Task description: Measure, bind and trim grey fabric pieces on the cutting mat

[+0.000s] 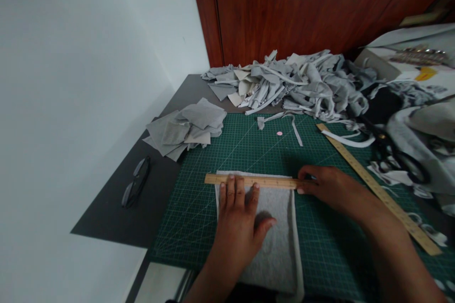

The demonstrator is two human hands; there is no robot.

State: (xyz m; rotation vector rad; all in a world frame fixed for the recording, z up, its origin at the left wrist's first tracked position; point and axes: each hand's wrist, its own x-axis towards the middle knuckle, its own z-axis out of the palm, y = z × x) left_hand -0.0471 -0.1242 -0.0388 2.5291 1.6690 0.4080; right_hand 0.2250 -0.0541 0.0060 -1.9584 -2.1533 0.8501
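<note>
A piece of grey knit fabric [279, 241] lies on the green cutting mat [185, 218], its right edge slightly rolled. Across its far end rests a short wooden ruler [268, 182], with a thin strip of fabric showing beyond it. My left hand [240, 218] is flat with fingers spread, fingertips pressing on the ruler and palm over the fabric. At the ruler's right end, my right hand [320, 183] is closed, thumb and fingers pinching that end. Something dark shows between those fingers, too small to make out.
A longer wooden ruler [377, 189] lies slantwise at right, beside black-handled scissors [408, 163]. Grey fabric pieces [192, 125] are stacked at the mat's far left. Behind is a heap of scraps [302, 80]. Glasses [136, 182] rest on the dark tabletop [106, 213]. A white wall stands left.
</note>
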